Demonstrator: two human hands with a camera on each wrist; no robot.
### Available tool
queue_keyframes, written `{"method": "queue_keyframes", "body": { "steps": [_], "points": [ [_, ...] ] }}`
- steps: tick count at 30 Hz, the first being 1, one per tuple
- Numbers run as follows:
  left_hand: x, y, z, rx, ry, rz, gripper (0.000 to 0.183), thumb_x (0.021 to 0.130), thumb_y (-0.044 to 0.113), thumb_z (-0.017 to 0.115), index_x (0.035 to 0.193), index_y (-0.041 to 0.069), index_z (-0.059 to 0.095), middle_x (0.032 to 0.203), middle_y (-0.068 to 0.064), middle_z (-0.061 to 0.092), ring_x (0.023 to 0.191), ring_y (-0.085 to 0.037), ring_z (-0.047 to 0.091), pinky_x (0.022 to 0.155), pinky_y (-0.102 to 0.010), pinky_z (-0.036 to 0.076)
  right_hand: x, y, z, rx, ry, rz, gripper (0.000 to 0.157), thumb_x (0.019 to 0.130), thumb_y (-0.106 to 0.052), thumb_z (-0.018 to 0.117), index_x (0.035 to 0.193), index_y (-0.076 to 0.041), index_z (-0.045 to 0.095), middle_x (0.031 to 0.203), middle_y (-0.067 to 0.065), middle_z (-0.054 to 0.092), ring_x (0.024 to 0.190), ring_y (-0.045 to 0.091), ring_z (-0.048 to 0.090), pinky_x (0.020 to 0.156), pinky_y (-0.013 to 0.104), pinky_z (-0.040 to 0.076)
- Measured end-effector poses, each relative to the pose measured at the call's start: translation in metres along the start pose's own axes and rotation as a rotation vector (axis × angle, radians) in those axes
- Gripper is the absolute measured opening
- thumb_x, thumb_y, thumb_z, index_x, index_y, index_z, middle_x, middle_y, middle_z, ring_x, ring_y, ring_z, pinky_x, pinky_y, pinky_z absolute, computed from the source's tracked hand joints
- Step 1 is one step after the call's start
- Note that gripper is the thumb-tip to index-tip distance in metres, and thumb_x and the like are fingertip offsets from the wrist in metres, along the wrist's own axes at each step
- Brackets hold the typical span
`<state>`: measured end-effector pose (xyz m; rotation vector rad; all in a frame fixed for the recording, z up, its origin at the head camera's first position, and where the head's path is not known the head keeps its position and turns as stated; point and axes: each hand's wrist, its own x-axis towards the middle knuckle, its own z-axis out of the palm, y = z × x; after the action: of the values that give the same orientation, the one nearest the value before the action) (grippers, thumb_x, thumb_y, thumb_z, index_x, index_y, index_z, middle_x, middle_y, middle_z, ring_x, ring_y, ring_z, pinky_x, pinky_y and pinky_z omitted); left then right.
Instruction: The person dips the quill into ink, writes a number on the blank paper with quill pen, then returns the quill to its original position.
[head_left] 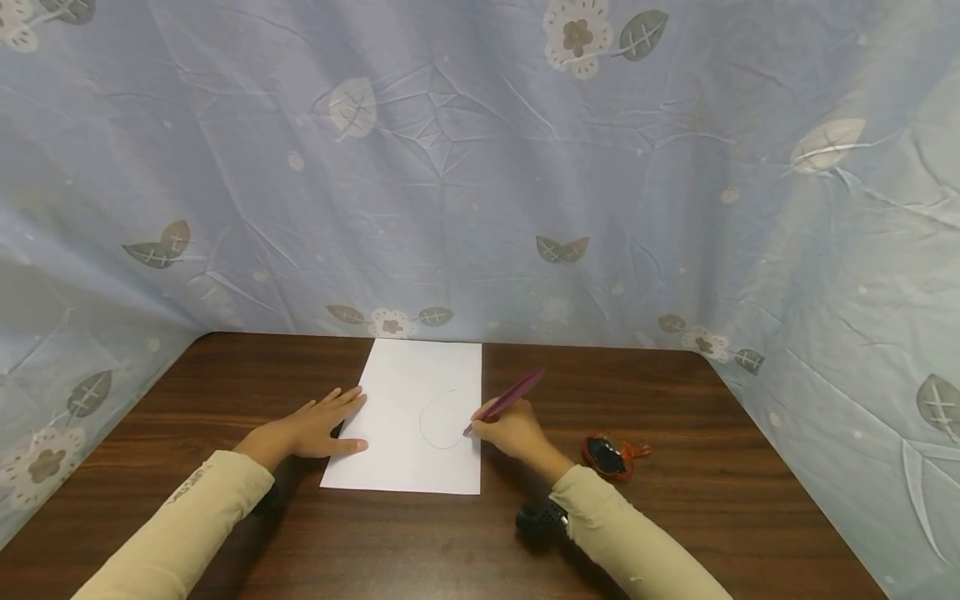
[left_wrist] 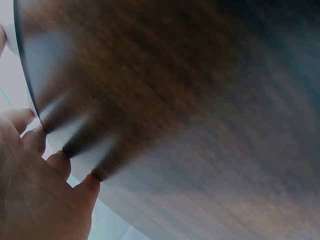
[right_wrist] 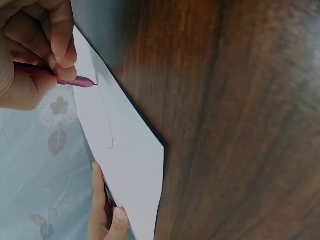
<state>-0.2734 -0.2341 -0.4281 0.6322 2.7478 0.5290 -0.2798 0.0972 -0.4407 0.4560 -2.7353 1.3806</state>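
Note:
My right hand point(head_left: 513, 429) grips a dark pink pen point(head_left: 517, 390), its tip at the right part of a white sheet of paper point(head_left: 397, 467). A thin curved line point(head_left: 422, 425), like an unclosed circle, runs over the sheet to the pen tip. In the right wrist view the pen point(right_wrist: 82, 81) is pinched between thumb and fingers, with its point at the line's end. My left hand point(head_left: 318, 429) lies with fingers spread along the sheet's left edge, thumb and fingertips on the paper. The left wrist view shows those straight fingers point(left_wrist: 60, 162) from below.
On the brown wooden table point(head_left: 405, 542), an orange-rimmed dark object point(head_left: 609, 456) lies right of my right forearm. A black wrist strap piece point(head_left: 536, 521) shows beside the right sleeve. A pale blue patterned cloth point(head_left: 450, 167) hangs behind the table and along its sides.

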Motion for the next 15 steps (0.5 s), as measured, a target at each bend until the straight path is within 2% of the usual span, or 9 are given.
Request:
{"method": "queue_keyframes", "body": {
  "steps": [6,15],
  "points": [
    [0.001,-0.001,0.001,0.001,0.001,0.003,0.089,0.089,0.052,0.06,0.15,-0.001,0.023,0.156,-0.025,0.015,0.141,-0.051,0.008,0.105,-0.073,0.007,0.006,0.003,0.001,-0.027,0.048,0.036,0.003,0.079,-0.015,0.074,0.08,-0.012,0.074,0.08,0.0,0.071,0.068,0.012,0.057,0.06,0.025,0.048],
    [0.0,-0.001,0.001,0.007,0.0,-0.002,0.089,0.089,0.052,0.06,0.15,-0.001,0.023,0.157,-0.024,0.015,0.141,-0.051,0.008,0.105,-0.072,0.007,0.019,0.005,0.008,-0.022,0.097,0.045,0.004,0.079,-0.017,0.072,0.08,-0.013,0.074,0.082,0.0,0.072,0.07,0.012,0.06,0.063,0.025,0.05]
  ]
}}
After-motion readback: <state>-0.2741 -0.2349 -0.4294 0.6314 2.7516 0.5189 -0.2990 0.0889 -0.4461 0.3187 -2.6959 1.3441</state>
